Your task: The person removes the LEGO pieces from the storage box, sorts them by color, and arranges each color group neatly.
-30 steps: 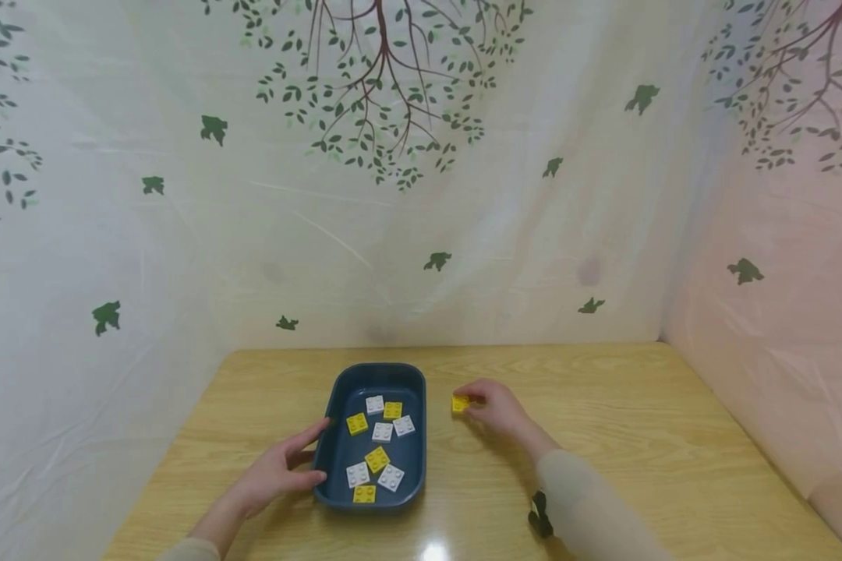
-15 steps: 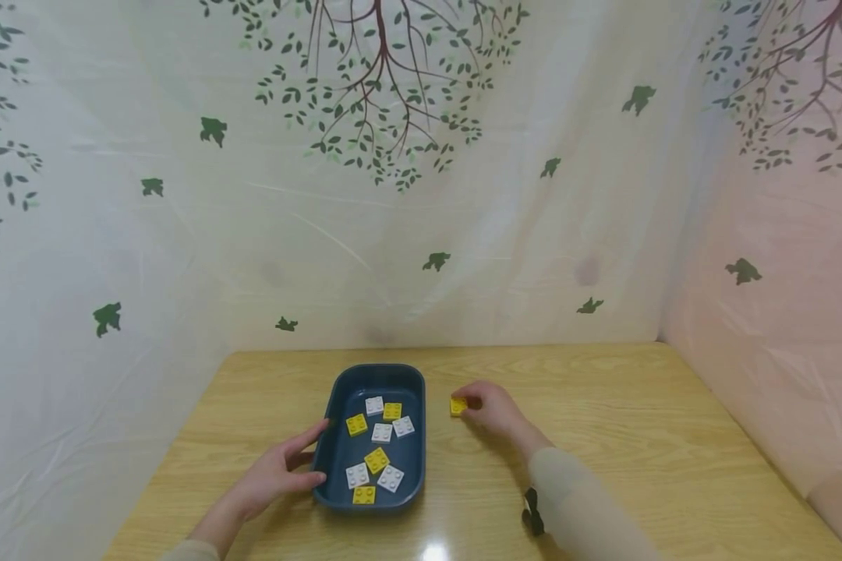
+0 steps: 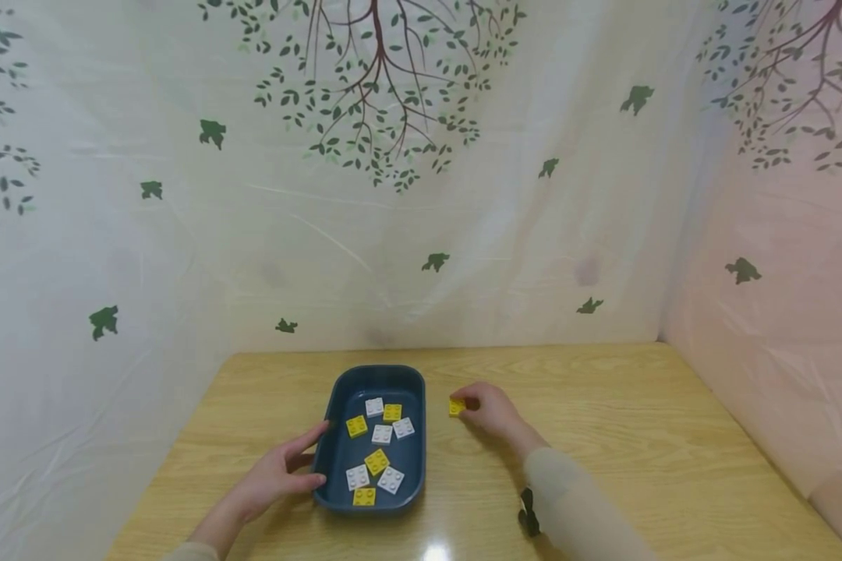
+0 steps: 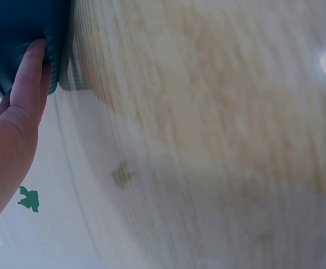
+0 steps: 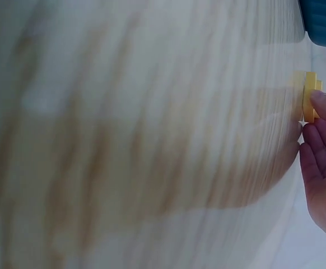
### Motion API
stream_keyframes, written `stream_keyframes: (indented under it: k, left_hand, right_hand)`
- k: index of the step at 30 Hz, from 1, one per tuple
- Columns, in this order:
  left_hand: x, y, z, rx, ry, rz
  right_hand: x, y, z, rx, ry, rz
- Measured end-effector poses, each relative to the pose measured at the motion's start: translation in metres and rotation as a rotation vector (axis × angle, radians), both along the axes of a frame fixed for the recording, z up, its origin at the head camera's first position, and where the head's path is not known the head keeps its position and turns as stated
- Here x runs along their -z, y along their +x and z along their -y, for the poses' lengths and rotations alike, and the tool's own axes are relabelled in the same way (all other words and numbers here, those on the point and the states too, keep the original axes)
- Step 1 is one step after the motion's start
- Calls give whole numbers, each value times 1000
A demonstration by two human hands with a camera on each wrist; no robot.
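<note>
A dark blue tray [image 3: 421,467] with rounded corners holds several white and yellow toy bricks, among them a white brick [image 3: 382,434] and a yellow brick [image 3: 376,461]. My left hand [image 3: 274,477] rests against the tray's left side, its thumb and index finger spread apart and fairly straight; in the left wrist view its fingers [image 4: 27,78] lie along the outer wall. To the right of the tray, my right hand [image 3: 493,411] pinches another yellow brick [image 3: 455,407] between thumb and fingers. The right wrist view shows this yellow brick [image 5: 309,96] on edge-on view, at or just above the tabletop.
The wooden table [image 3: 617,436] extends right of the tray, with a bright light reflection near its front edge. A pale curtain [image 3: 365,273] with printed branches and birds closes off the back and both sides.
My right hand has shifted very slightly left with the yellow brick pinched in it. My left hand and the tray stay in place.
</note>
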State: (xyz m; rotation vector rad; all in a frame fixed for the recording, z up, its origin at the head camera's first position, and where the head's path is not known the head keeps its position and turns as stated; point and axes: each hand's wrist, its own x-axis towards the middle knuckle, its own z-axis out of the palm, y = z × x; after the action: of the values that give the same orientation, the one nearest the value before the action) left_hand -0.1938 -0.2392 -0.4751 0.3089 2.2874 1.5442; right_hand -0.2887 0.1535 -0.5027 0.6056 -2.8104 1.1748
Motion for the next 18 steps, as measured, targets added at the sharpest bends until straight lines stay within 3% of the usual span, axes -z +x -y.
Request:
stream_keyframes:
  k: [18]
  left_hand:
    - [-3,1,0,12,-15,-20]
  right_hand:
    - [-1,2,-6,16,-71,1]
